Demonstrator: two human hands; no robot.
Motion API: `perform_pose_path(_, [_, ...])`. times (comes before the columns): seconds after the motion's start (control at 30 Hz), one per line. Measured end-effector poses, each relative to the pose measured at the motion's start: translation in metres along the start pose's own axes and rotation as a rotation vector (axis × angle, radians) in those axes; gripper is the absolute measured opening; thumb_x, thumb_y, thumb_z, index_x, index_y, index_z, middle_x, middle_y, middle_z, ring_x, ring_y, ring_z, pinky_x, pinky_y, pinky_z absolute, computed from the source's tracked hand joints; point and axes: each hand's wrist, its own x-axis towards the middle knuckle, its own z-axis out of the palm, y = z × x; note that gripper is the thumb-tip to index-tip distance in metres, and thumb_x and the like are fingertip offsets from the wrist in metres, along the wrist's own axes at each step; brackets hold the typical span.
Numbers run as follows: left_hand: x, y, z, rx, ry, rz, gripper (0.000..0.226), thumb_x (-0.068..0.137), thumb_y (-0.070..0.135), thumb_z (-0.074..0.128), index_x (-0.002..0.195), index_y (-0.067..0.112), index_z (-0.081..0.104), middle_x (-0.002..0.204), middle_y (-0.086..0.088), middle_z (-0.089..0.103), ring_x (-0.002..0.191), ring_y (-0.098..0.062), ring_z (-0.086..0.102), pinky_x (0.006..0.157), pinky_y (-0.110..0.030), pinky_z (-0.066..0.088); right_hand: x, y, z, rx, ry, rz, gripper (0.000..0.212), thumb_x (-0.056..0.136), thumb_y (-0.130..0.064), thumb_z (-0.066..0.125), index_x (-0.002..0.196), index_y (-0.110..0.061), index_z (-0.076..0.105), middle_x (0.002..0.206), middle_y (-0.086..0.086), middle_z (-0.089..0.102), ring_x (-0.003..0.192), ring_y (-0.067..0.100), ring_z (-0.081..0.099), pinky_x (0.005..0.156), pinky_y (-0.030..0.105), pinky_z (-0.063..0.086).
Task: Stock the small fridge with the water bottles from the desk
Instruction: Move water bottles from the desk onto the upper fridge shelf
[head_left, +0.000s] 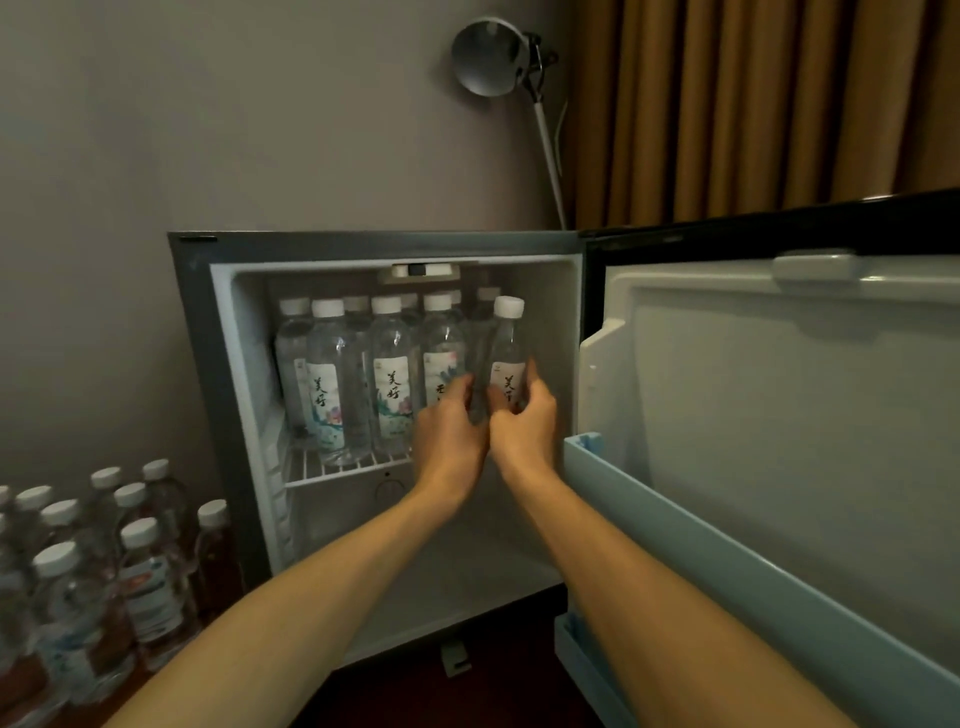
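Note:
The small fridge stands open. Several clear water bottles with white caps stand upright in rows on its wire shelf. My right hand grips the lower part of one more white-capped bottle at the right end of the front row. My left hand reaches in beside it, its fingers curled against the bottle next to it; its fingertips are hidden among the bottles. Several more bottles stand on the desk at lower left.
The fridge door hangs open on the right, its pale blue door shelf jutting toward me. The lower fridge compartment holds nothing visible. A silver lamp and brown curtains stand behind.

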Motion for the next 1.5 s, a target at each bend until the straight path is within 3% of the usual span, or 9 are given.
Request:
perform_pose_path(0.13, [-0.004,-0.005,-0.004,0.067,-0.02,0.149,0.027,0.1,0.016,0.064,0.126,0.022,0.066,0.11,0.0,0.076,0.098,-0.018,0.073,0.08,-0.033,0.057,0.011,0.005,0.004,0.047,0.015,-0.017,0.054,0.101,-0.015,0.064,0.152,-0.023,0.049,0.135,-0.001,0.067,0.124,0.018,0.063,0.11,0.042,0.049])
perform_pose_path(0.27, [-0.012,-0.006,-0.013,0.121,-0.081,0.227,0.046,0.098,0.004,0.062,0.141,0.019,0.062,0.13,-0.004,0.072,0.116,-0.017,0.067,0.093,-0.024,0.049,0.014,0.011,0.008,-0.003,0.017,-0.069,0.052,0.1,-0.008,0.06,0.147,-0.031,0.055,0.129,-0.002,0.071,0.12,0.016,0.065,0.108,0.044,0.052])
perform_pose_path(0.37, [-0.011,-0.01,-0.012,0.129,-0.093,0.224,0.038,0.098,0.005,0.062,0.133,0.019,0.066,0.119,-0.006,0.076,0.107,-0.021,0.071,0.08,-0.019,0.047,0.019,0.022,0.012,-0.055,-0.015,-0.124,0.049,0.099,-0.007,0.058,0.136,-0.038,0.059,0.121,-0.007,0.073,0.115,0.01,0.068,0.104,0.041,0.055])
perform_pose_path(0.5, [-0.007,-0.019,-0.007,0.19,-0.122,0.225,0.039,0.093,-0.001,0.056,0.125,0.016,0.069,0.11,-0.013,0.077,0.102,-0.033,0.072,0.079,-0.042,0.057,0.024,0.026,0.012,-0.091,-0.042,-0.096,0.039,0.101,-0.006,0.054,0.126,-0.033,0.066,0.112,-0.01,0.074,0.102,0.002,0.069,0.099,0.031,0.056])
perform_pose_path(0.67, [-0.007,-0.026,-0.007,0.198,-0.146,0.202,0.048,0.094,0.003,0.054,0.136,0.021,0.068,0.11,-0.013,0.078,0.103,-0.033,0.072,0.085,-0.045,0.058,0.025,0.023,0.011,-0.242,-0.045,-0.11,0.051,0.095,0.002,0.053,0.136,-0.027,0.062,0.123,0.004,0.072,0.114,0.02,0.067,0.099,0.035,0.054])
perform_pose_path(0.77, [-0.007,-0.028,-0.012,0.176,-0.164,0.149,0.039,0.096,0.009,0.056,0.129,0.022,0.073,0.109,-0.006,0.079,0.102,-0.025,0.074,0.09,-0.041,0.059,0.023,0.022,0.011,-0.252,-0.06,-0.096,0.048,0.095,0.002,0.052,0.135,-0.024,0.061,0.124,0.006,0.071,0.117,0.025,0.067,0.102,0.043,0.055])
perform_pose_path(0.97, [-0.023,-0.027,-0.048,0.22,-0.19,0.065,0.025,0.089,0.02,0.061,0.11,0.023,0.076,0.091,0.005,0.079,0.09,-0.014,0.075,0.083,-0.033,0.06,-0.009,0.017,0.013,-0.294,0.057,-0.123,0.038,0.093,-0.005,0.058,0.13,-0.013,0.058,0.125,0.011,0.067,0.116,0.029,0.064,0.094,0.04,0.054])
perform_pose_path(1.1, [-0.041,-0.029,-0.088,0.295,-0.145,0.043,0.018,0.088,0.023,0.067,0.103,0.024,0.077,0.074,0.015,0.068,0.084,-0.012,0.072,0.079,-0.029,0.058,-0.045,0.009,0.02,-0.249,-0.012,-0.214,0.029,0.085,-0.003,0.062,0.112,-0.013,0.062,0.109,0.008,0.068,0.1,0.026,0.066,0.09,0.045,0.055])
perform_pose_path(1.5, [-0.132,-0.084,-0.237,0.411,0.104,-0.115,0.014,0.09,0.035,0.07,0.104,0.032,0.071,0.082,0.02,0.068,0.08,-0.001,0.066,0.078,-0.038,0.059,-0.182,0.009,0.093,-0.251,-0.391,-0.395,0.005,0.093,-0.025,0.065,0.096,-0.026,0.063,0.08,-0.011,0.065,0.075,0.008,0.063,0.067,0.031,0.052])
